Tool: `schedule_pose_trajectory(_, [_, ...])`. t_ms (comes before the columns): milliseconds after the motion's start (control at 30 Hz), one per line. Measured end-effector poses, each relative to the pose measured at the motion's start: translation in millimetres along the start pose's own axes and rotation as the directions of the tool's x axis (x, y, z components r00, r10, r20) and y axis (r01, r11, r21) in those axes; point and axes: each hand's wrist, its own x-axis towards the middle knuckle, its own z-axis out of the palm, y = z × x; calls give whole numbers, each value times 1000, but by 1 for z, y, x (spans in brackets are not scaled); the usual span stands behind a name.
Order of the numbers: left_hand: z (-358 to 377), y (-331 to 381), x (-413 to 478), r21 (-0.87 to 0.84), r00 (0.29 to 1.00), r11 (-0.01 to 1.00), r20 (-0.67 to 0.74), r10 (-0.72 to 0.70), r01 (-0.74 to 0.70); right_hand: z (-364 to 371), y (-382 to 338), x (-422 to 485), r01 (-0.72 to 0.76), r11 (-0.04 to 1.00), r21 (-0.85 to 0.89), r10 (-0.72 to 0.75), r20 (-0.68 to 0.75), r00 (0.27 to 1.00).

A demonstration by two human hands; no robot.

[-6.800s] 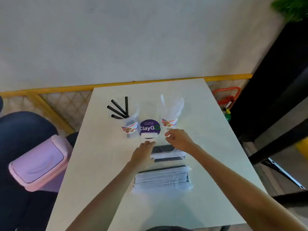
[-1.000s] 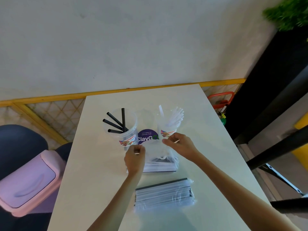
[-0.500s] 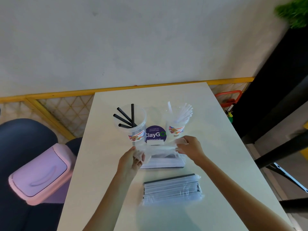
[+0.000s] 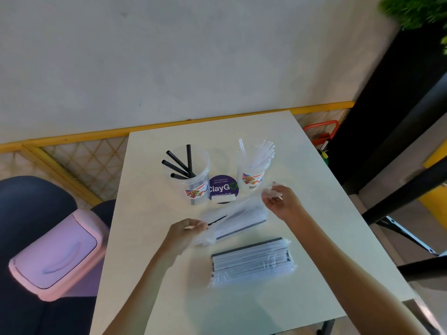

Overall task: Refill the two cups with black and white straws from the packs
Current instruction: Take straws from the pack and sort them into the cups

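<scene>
Centre left: the wrapper end of the far pack (image 4: 238, 220) is pinched between thumb and fingers of the left hand (image 4: 186, 232). Upper centre: the cup of black straws (image 4: 194, 180) and the cup of white straws (image 4: 251, 176) stand part-filled. Lower centre: a second pack (image 4: 251, 262) lies unhandled. Centre right: a scrap of wrapper (image 4: 272, 192) is pinched by the right hand (image 4: 281, 204). The opening is best widened fully, the pack kept flat on the table (image 4: 145, 189), before straws are drawn out.

The opened pack (image 4: 232, 221) is motion-blurred, its contents unclear, and the plant (image 4: 416, 10) at 1 o'clock is cropped.
</scene>
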Motion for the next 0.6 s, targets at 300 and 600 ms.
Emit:
schedule_pose_trajectory(300, [-11,3,6,-456,955,856,-44,-294,243,-17,-3,-2,159,557,-815,-45,162,986])
schedule_pose_trajectory(600, [-5,19,17,-937,902,226,160,-401,266,-27,4,-1,455,-269,-849,164,425,890])
